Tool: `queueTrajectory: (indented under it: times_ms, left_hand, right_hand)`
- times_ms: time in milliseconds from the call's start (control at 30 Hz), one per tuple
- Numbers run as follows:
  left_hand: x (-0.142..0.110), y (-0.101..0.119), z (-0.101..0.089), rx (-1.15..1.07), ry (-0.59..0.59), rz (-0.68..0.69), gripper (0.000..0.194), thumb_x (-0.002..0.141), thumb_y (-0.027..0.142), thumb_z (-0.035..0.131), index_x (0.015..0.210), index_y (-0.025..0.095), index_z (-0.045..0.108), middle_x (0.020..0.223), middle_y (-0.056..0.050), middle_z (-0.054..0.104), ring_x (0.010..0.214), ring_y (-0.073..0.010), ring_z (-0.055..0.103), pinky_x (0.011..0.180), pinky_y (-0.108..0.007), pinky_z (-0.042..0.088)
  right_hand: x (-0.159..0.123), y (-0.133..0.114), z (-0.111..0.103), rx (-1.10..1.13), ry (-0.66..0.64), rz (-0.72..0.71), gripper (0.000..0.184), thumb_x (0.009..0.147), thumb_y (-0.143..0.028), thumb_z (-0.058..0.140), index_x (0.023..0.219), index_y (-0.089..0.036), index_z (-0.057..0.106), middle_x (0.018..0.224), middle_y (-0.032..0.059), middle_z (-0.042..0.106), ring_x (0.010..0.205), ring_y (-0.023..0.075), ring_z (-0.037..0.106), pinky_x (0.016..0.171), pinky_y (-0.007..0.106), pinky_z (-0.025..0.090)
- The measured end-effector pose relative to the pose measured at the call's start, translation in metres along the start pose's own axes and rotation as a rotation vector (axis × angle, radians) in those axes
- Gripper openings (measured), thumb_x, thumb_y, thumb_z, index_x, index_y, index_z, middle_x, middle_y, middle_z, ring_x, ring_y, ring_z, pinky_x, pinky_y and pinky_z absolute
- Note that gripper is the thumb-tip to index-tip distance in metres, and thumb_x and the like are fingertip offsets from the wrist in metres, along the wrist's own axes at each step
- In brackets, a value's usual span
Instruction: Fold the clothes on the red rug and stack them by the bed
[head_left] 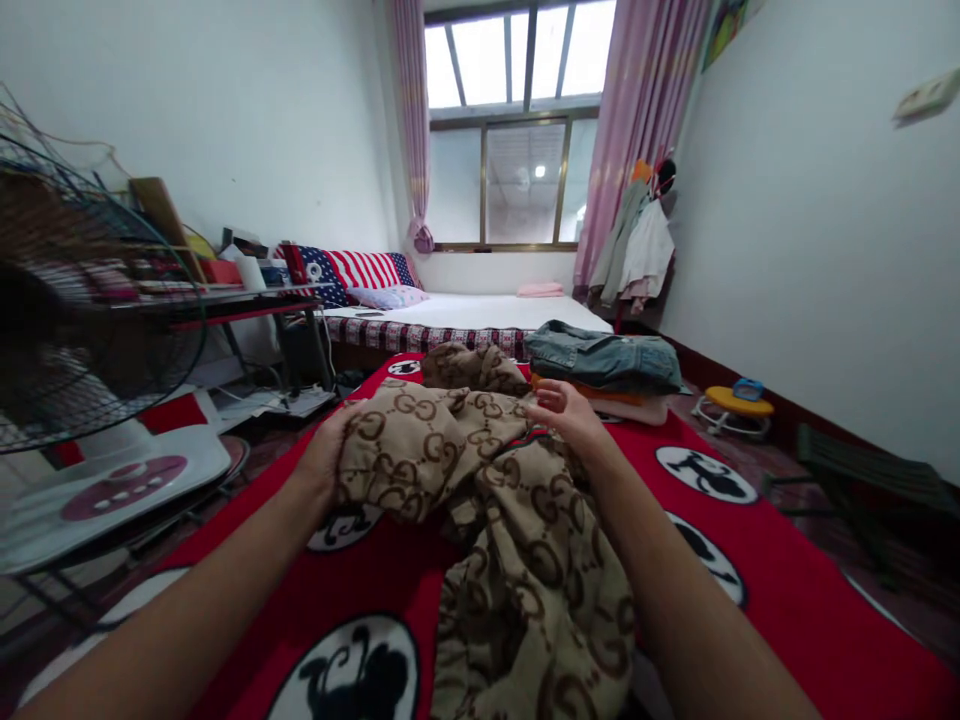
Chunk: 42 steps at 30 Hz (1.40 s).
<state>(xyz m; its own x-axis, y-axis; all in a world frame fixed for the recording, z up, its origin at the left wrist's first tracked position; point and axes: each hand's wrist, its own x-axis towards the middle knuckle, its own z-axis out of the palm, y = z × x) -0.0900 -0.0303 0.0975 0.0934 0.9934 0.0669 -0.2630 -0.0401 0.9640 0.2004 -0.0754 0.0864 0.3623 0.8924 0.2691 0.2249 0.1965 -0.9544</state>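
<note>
A tan jacket [420,440] with a brown printed pattern lies bunched up in front of me, with a narrow green and red stripe near its middle. One long gathered part of it stretches toward me, and a crumpled part rests at the far side. My left hand [326,455] grips the jacket's left edge, its fingertips hidden by the cloth. Over the jacket's right side is my right hand [566,412], its fingers bent and apart, close to or touching the fabric. Just beyond that hand, folded jeans [607,358] lie on top of other folded clothes [630,408].
A red blanket [360,570] with white and black round motifs covers the surface beneath. To the left stand a fan [97,290] and a cluttered desk [247,293]. A bed [480,312] is under the window. On the right are a yellow stool [739,402] and a dark folding stool [874,470].
</note>
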Motion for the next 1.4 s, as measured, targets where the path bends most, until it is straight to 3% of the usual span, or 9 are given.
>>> queueTrajectory:
  times_ms: [133, 233, 367, 467, 633, 800, 1067, 1233, 1400]
  left_hand:
    - [-0.016, -0.005, 0.03, -0.099, -0.118, -0.001, 0.03, 0.068, 0.034, 0.072, 0.092, 0.016, 0.068, 0.073, -0.003, 0.072, 0.068, -0.0218, 0.069, 0.062, -0.032, 0.056]
    - [-0.028, -0.009, 0.046, -0.068, -0.268, 0.041, 0.029, 0.067, 0.033, 0.076, 0.089, 0.015, 0.069, 0.077, -0.002, 0.072, 0.064, -0.0163, 0.066, 0.062, -0.026, 0.054]
    - [-0.025, -0.018, 0.045, -0.016, -0.37, 0.062, 0.033, 0.069, 0.04, 0.078, 0.088, 0.015, 0.069, 0.079, -0.003, 0.071, 0.069, -0.0152, 0.066, 0.065, -0.024, 0.054]
    - [-0.012, -0.023, 0.035, 0.014, -0.313, 0.094, 0.037, 0.069, 0.045, 0.077, 0.089, 0.015, 0.069, 0.08, -0.003, 0.07, 0.068, -0.0142, 0.064, 0.062, -0.022, 0.052]
    - [0.004, -0.025, 0.02, 0.014, -0.114, 0.172, 0.037, 0.063, 0.044, 0.077, 0.084, 0.015, 0.066, 0.072, 0.0, 0.068, 0.062, -0.0133, 0.061, 0.056, -0.021, 0.045]
    - [0.017, -0.027, 0.0, 0.068, 0.008, 0.136, 0.037, 0.06, 0.043, 0.076, 0.08, 0.014, 0.065, 0.064, 0.002, 0.063, 0.057, -0.0126, 0.056, 0.055, -0.021, 0.043]
    - [0.019, -0.038, -0.022, 0.137, -0.03, 0.099, 0.036, 0.064, 0.044, 0.072, 0.081, 0.016, 0.059, 0.078, -0.002, 0.064, 0.069, -0.0165, 0.061, 0.06, -0.025, 0.048]
    - [-0.005, -0.031, 0.007, 0.544, 0.051, 0.655, 0.037, 0.081, 0.039, 0.061, 0.112, 0.019, 0.056, 0.123, -0.011, 0.06, 0.117, -0.0264, 0.056, 0.097, -0.039, 0.047]
    - [-0.029, -0.017, 0.057, 0.911, -0.232, 1.03, 0.046, 0.084, 0.03, 0.06, 0.127, 0.017, 0.052, 0.141, -0.013, 0.051, 0.135, -0.0274, 0.041, 0.116, -0.043, 0.03]
  right_hand:
    - [-0.032, -0.03, 0.019, -0.436, -0.479, -0.303, 0.093, 0.053, -0.033, 0.084, 0.139, -0.023, 0.049, 0.145, 0.012, 0.048, 0.123, 0.0289, 0.054, 0.1, 0.042, 0.046]
    - [-0.046, -0.033, 0.035, -0.8, -0.401, -0.351, 0.117, 0.05, -0.032, 0.087, 0.151, -0.019, 0.031, 0.153, 0.0169, 0.036, 0.133, 0.0345, 0.044, 0.104, 0.043, 0.041]
    - [-0.039, -0.019, 0.041, -0.926, -0.303, -0.273, 0.048, 0.07, -0.02, 0.064, 0.119, -0.019, 0.065, 0.113, 0.0115, 0.07, 0.109, 0.0298, 0.062, 0.089, 0.036, 0.047]
    - [-0.026, -0.015, 0.032, -0.677, -0.257, -0.258, 0.02, 0.065, -0.011, 0.053, 0.074, -0.019, 0.069, 0.079, 0.005, 0.072, 0.082, 0.0229, 0.067, 0.072, 0.029, 0.049]
    - [-0.012, -0.026, 0.008, 0.204, 0.083, -0.128, 0.012, 0.065, -0.027, 0.062, 0.073, -0.019, 0.058, 0.058, -0.0027, 0.061, 0.046, 0.0139, 0.056, 0.048, 0.026, 0.049]
    - [0.0, -0.021, -0.004, 0.677, 0.271, -0.184, 0.027, 0.063, -0.027, 0.074, 0.082, -0.019, 0.057, 0.073, -0.0006, 0.067, 0.061, 0.0139, 0.067, 0.063, 0.03, 0.059]
    - [0.015, -0.021, -0.069, 0.906, 0.958, -0.404, 0.019, 0.077, -0.009, 0.042, 0.087, -0.023, 0.049, 0.105, 0.0024, 0.065, 0.099, 0.0121, 0.068, 0.094, 0.029, 0.053]
    - [0.009, -0.03, -0.068, 0.627, 0.952, -0.568, 0.028, 0.075, -0.013, 0.054, 0.098, -0.026, 0.045, 0.124, 0.0034, 0.057, 0.118, 0.0137, 0.059, 0.101, 0.032, 0.048]
    - [0.013, -0.016, -0.035, 0.275, 0.606, -0.266, 0.042, 0.067, -0.02, 0.068, 0.106, -0.023, 0.052, 0.118, 0.0059, 0.062, 0.105, 0.0179, 0.064, 0.092, 0.038, 0.053]
